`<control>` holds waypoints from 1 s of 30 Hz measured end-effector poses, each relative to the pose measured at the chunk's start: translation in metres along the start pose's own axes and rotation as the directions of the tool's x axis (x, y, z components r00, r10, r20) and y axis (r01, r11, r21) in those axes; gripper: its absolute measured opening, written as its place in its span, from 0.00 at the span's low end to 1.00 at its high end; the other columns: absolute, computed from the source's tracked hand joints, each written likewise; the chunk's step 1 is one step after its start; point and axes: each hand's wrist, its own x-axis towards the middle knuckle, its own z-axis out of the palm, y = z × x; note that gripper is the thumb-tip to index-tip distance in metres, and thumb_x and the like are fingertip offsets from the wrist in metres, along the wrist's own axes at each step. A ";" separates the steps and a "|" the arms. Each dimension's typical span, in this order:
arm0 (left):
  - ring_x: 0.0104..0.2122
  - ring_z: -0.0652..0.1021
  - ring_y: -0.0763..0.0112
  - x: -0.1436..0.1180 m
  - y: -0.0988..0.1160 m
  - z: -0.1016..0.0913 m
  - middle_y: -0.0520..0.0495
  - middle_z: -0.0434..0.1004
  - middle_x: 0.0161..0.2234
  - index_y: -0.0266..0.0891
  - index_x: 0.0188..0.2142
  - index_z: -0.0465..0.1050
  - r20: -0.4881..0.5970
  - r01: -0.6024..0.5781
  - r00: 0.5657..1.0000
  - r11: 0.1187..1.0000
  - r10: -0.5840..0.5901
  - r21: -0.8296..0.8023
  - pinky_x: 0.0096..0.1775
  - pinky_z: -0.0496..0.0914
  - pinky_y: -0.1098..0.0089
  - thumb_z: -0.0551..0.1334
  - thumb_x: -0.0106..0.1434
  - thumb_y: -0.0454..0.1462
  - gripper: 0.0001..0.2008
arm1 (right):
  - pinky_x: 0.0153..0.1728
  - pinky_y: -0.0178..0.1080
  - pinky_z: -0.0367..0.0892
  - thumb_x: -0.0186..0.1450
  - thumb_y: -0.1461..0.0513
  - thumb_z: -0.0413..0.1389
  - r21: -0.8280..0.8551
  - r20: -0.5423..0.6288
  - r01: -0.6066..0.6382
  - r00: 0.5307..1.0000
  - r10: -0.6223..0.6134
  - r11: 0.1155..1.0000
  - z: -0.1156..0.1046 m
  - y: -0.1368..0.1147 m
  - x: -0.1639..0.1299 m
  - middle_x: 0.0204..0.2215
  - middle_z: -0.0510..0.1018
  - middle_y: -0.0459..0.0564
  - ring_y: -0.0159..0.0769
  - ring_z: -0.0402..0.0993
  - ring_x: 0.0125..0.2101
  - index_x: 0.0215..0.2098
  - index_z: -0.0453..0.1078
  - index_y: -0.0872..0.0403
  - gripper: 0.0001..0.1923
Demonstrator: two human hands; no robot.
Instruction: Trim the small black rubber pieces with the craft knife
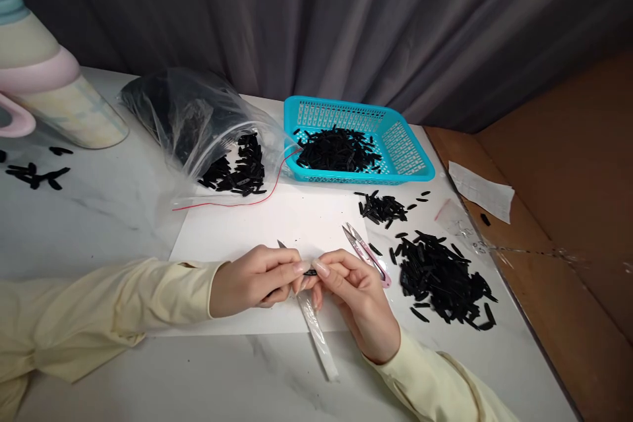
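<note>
the left hand (254, 279) and right hand (359, 297) met above a white sheet (237, 231), thumbs and fingers pinched together on one small black piece (310, 271) between them. a white-handled blade (319, 339) slanted beneath; i couldn't tell whether any finger touched it. behind, a blue basket (415, 177) held a heap of similar pieces (341, 150), and beside it a clear bag (185, 115) lay open-mouthed, more spilling toward its lip. at right, any print on a paper slip (483, 191) was too faint to read.
</note>
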 end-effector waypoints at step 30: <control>0.14 0.52 0.80 -0.003 0.003 0.000 0.59 0.49 0.12 0.38 0.19 0.58 0.060 0.017 0.998 0.988 -0.026 0.152 0.20 0.50 0.72 0.50 0.63 0.40 0.16 | 0.23 0.35 0.64 0.56 0.59 0.62 -0.346 0.076 0.187 0.982 -0.171 0.919 0.001 0.000 -0.001 0.21 0.74 0.47 0.31 0.67 0.21 0.20 0.72 0.55 0.10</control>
